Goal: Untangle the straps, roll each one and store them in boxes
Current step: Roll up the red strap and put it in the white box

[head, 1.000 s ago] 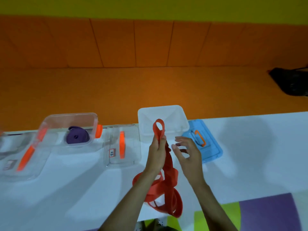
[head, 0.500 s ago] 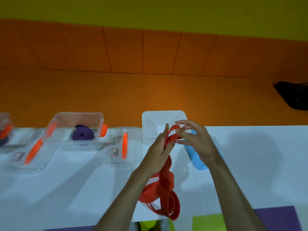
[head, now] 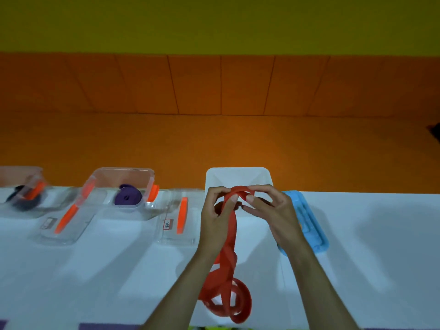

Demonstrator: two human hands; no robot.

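Both hands pinch the red strap's [head: 229, 236] top loop; left hand [head: 217, 216] at nine o'clock, right hand [head: 271, 210] at three; its long axis hangs toward six, coils over the worktop [head: 381, 246] edge.

Setting: an indoor play or activity room rather than a home or workshop, as far as I can judge from where I stand. Evidence: a flat yellow upper wall [head: 214, 22]; below it, orange padded wall panels [head: 195, 84] divided by vertical seams; an orange padded floor surface [head: 214, 141] running up to my work surface. Work surface: a long white table [head: 381, 234]. Laid out along its far edge: clear plastic storage boxes with orange clip handles [head: 123, 184], a white square plastic box [head: 238, 176], flat clear lids [head: 177, 217] bearing small printed labels, and a light blue plastic lid [head: 307, 222].
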